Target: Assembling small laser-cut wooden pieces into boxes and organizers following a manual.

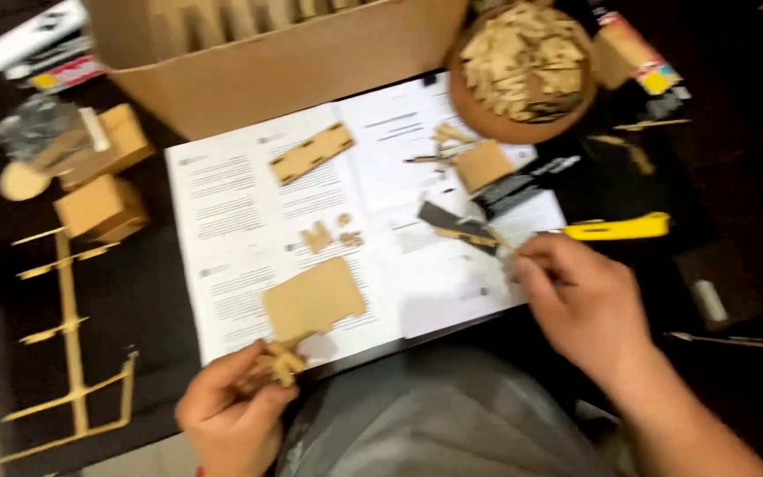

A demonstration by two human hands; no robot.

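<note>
My left hand (231, 411) is at the table's near edge, fingers closed on a small notched wooden piece (281, 360). Just above it a larger flat wooden panel (314, 299) lies on the open instruction booklet (240, 203). My right hand (580, 296) rests at the booklet's right edge, fingertips pinched around something small and blurred; a thin wooden stick (468, 235) lies just to its left over a dark strip. A yellow utility knife (620, 229) lies just above that hand.
An open cardboard box (284, 62) stands at the back. A round bowl (523, 66) holds several wooden bits. Small wooden boxes (99, 208) and a thin wooden frame (72, 344) sit at the left. More wooden parts (311, 152) lie on the booklet.
</note>
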